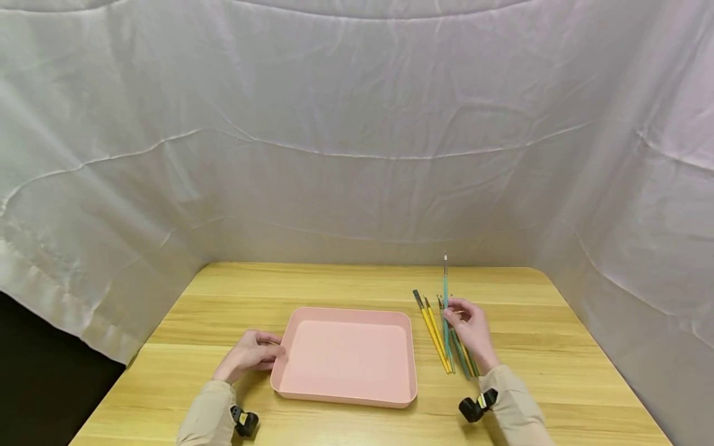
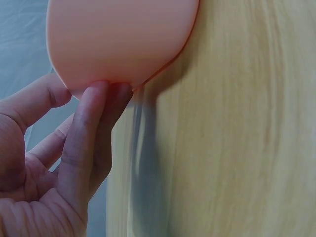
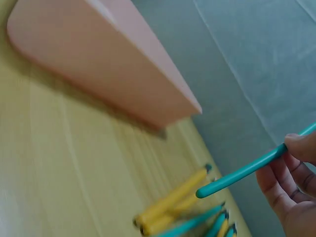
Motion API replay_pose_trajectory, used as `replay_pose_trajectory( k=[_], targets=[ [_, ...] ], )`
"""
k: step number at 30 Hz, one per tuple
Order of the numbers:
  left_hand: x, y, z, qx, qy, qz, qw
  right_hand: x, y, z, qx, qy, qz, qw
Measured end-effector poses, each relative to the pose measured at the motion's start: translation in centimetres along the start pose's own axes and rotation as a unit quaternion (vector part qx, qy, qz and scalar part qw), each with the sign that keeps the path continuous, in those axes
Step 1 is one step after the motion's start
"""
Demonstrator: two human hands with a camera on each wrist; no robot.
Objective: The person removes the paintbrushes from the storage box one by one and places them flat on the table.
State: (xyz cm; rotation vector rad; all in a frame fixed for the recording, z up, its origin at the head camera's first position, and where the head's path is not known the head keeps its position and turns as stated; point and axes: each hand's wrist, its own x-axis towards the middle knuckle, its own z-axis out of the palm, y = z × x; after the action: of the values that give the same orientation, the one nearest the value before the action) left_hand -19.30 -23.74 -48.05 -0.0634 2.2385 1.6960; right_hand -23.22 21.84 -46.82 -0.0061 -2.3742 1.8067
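Observation:
A pink rectangular tray [image 1: 346, 359] lies on the table with its inside bare. At its left side, my left hand [image 1: 251, 354] pinches the wall, thumb over the rim and fingers outside; the left wrist view shows fingertips against the tray's corner [image 2: 123, 39]. My right hand [image 1: 473, 328] pinches a teal paintbrush [image 1: 445, 286] between thumb and fingers, bristles up. In the right wrist view the rounded handle end of this teal paintbrush [image 3: 242, 173] points down over the other brushes. Beneath that hand lie several yellow paintbrushes [image 1: 432, 334] and green-handled paintbrushes [image 1: 462, 358], partly hidden.
The wooden table [image 1: 558, 371] has rounded far corners. Pale grey cloth [image 1: 357, 186] hangs behind it and along both sides. A dark area [image 1: 44, 371] shows past the cloth at lower left. Small black cameras sit on both wrists.

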Motion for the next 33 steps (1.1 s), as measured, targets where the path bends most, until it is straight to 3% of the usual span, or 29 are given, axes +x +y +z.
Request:
replay_pose_trajectory(
  k=[7,15,26,33],
  targets=[
    [0.3,-0.2,-0.2,-0.007,-0.006,0.002,1.0,0.8,1.7,-2.1,-0.117,0.032,0.006,0.993],
    [0.2,-0.1,0.0,0.006,0.003,-0.002,1.0,0.9,2.6,-3.3,-0.206,0.004,0.01,0.978],
    [0.1,0.1,0.0,0.0,-0.002,-0.004,1.0,1.4,3.6,-3.6,-0.273,-0.05,0.042,0.96],
    [0.1,-0.1,-0.1,0.001,-0.013,0.005,0.9999,1.5,3.7,-3.5,-0.285,-0.063,0.042,0.955]
  ],
)
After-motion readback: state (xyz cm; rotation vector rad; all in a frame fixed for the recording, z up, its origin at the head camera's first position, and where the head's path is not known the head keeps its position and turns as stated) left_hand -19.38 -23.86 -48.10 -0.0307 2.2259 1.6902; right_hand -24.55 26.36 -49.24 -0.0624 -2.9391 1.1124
